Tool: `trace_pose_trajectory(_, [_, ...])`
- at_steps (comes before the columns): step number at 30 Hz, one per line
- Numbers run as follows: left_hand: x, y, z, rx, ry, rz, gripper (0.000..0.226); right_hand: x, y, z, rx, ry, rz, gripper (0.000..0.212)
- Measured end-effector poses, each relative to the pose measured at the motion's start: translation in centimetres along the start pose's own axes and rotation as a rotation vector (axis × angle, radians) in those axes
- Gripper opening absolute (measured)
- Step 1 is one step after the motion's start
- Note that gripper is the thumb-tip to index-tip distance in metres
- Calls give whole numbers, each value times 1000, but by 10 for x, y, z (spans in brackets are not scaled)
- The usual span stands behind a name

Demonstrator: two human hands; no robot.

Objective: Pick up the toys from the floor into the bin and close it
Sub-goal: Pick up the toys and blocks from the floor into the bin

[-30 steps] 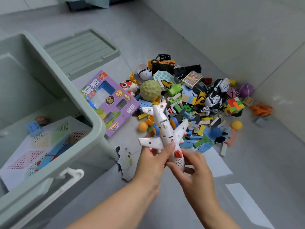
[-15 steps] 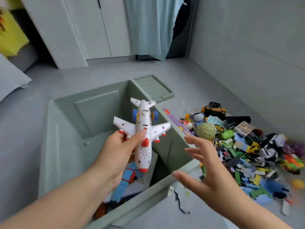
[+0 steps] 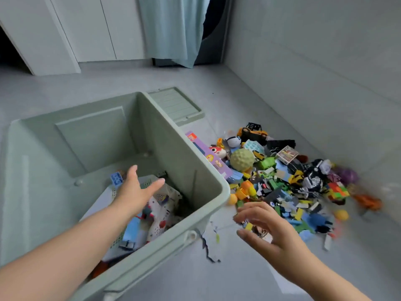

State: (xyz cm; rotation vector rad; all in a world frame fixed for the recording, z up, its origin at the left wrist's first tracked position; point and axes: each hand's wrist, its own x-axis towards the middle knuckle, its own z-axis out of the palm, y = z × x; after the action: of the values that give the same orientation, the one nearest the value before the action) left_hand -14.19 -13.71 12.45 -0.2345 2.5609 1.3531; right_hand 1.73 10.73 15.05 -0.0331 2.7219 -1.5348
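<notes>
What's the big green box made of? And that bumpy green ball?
The bin looks like hard plastic, pale green, matte: smooth moulded walls, thick rounded rim. The bumpy ball looks like soft rubber or foam, dull, covered in little knobs; which one is unclear.

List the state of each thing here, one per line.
Pale green plastic bin: open, lid off, partly filled.
Pale green ribbed lid: lying flat on the floor beyond the bin.
White toy aeroplane with red spots: lying inside the bin.
Mixed pile of colourful toys: loose on the floor.
Left hand: open, empty, above the bin.
Right hand: open, empty, beside the pile.
</notes>
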Motion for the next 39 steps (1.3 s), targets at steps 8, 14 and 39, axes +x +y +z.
trace_pose_trajectory(8, [-102, 120, 93, -581, -750, 416, 45, -46, 143, -54, 21, 407, 566, 11])
trace_pose_trajectory(14, [-113, 46, 259, -326, -749, -110, 26, -39, 227, -35, -345, 135, 798, 83])
trace_pose_trajectory(39, [-65, 19, 319, -1120, -581, -780, 23, -18, 290, -83, -538, 59, 604, 77])
